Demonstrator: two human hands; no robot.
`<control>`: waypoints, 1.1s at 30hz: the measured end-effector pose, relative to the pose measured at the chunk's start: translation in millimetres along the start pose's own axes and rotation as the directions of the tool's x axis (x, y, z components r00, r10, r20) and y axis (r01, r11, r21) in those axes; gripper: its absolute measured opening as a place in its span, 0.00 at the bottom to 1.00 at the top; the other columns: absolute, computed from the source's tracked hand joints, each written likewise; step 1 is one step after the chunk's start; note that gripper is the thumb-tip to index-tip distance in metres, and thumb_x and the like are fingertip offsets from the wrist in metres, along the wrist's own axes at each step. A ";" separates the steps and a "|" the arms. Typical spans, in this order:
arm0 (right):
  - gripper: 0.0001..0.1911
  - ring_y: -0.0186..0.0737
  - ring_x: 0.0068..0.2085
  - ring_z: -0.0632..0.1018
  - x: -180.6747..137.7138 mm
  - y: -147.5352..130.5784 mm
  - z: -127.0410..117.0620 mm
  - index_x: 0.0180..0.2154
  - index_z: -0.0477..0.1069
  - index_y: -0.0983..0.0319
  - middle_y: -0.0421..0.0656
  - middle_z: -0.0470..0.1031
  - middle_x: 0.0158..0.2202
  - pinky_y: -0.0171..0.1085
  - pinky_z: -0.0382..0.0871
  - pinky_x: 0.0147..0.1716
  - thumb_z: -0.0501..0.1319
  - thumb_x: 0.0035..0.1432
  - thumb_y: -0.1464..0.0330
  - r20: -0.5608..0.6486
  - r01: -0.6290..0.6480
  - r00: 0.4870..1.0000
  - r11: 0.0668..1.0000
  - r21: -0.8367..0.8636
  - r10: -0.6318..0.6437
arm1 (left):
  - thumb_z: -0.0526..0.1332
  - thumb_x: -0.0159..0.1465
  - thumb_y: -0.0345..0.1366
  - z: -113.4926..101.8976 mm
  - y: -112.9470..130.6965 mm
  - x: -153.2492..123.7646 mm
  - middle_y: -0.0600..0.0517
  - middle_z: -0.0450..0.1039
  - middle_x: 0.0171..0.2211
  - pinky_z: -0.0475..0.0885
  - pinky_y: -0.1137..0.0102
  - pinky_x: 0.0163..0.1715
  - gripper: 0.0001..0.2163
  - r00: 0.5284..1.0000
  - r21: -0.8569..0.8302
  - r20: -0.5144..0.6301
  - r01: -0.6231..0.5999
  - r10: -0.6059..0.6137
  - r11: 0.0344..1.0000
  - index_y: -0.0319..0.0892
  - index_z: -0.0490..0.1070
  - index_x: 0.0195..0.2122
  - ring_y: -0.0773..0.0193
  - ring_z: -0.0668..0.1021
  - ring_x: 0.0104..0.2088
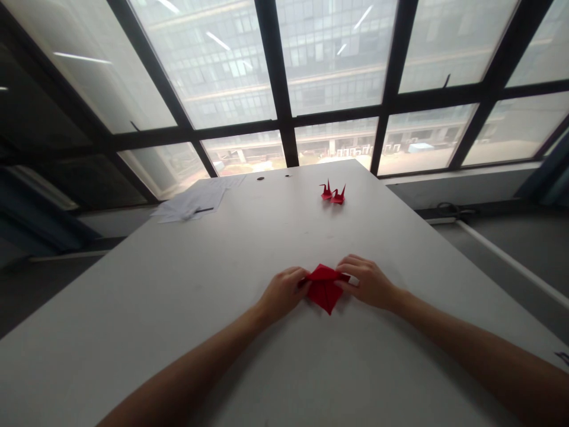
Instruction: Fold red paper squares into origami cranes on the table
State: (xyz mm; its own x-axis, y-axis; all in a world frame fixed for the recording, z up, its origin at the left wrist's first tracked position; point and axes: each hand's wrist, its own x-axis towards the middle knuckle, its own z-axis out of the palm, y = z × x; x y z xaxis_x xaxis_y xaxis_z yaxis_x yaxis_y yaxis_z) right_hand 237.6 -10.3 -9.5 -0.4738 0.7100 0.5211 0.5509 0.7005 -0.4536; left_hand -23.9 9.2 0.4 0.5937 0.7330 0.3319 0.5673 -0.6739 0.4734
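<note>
A partly folded piece of red origami paper (326, 290) lies low over the white table, between my two hands. Its outline is roughly a diamond, with one corner pointing towards me and a crease running down the middle. My left hand (287, 290) pinches its left edge between thumb and fingers. On the opposite side, my right hand (365, 281) grips the right edge, fingers above and thumb below. Farther back stand two finished red paper cranes, a left crane (326, 192) and a right crane (338, 196), close together.
The white table (178, 320) stretches away to large dark-framed windows (284, 122). Several loose paper sheets (191, 200) lie at the far left, with a dark pen (204, 210) on them. A small round hole (260, 178) is near the far edge. A dark object touches the right frame edge.
</note>
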 end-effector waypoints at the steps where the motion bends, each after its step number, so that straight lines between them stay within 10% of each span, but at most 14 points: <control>1: 0.04 0.41 0.39 0.76 -0.2 0.4 0.7 0.37 0.75 0.59 0.46 0.77 0.38 0.39 0.69 0.40 0.62 0.63 0.67 -0.004 -0.010 1.000 1.000 -0.002 0.010 | 0.59 0.65 0.29 0.8 -0.8 -0.4 0.51 0.77 0.33 0.71 0.72 0.35 0.05 1.000 0.014 -0.012 0.006 -0.006 1.000 0.42 0.74 0.37 0.65 0.76 0.32; 11: 0.06 0.35 0.28 0.72 2.3 -6.7 9.9 0.32 0.74 0.60 0.40 0.75 0.28 0.35 0.64 0.30 0.60 0.60 0.71 -0.110 -0.212 0.971 0.977 0.018 0.213 | 0.57 0.65 0.28 4.3 5.6 0.9 0.54 0.78 0.35 0.70 0.73 0.35 0.11 0.996 -0.140 -0.041 0.077 -0.084 0.987 0.44 0.72 0.47 0.68 0.75 0.31; 19: 0.07 0.35 0.28 0.72 6.4 -8.9 15.0 0.30 0.74 0.61 0.41 0.74 0.27 0.35 0.65 0.28 0.59 0.60 0.69 -0.057 -0.264 0.958 0.940 0.215 0.282 | 0.56 0.67 0.36 5.8 2.3 5.6 0.54 0.73 0.26 0.63 0.74 0.27 0.10 0.980 -0.244 -0.013 0.189 -0.198 0.951 0.39 0.74 0.35 0.68 0.70 0.26; 33: 0.22 0.38 0.35 0.76 3.6 -0.7 12.6 0.55 0.73 0.62 0.47 0.79 0.44 0.36 0.73 0.32 0.64 0.59 0.64 0.246 -0.356 0.935 0.693 0.627 0.257 | 0.56 0.65 0.34 7.1 2.3 8.2 0.55 0.70 0.25 0.61 0.73 0.27 0.10 0.974 -0.240 -0.056 0.198 -0.218 0.950 0.39 0.69 0.27 0.67 0.68 0.26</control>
State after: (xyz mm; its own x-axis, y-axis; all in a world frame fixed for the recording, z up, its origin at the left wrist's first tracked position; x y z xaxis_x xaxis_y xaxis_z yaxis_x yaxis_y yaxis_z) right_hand 226.9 -7.4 -16.4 -0.4697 0.8616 0.1926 0.1197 0.2783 -0.9530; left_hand -13.7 12.9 -1.6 0.4233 0.8661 0.2659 0.5196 -0.4725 0.7118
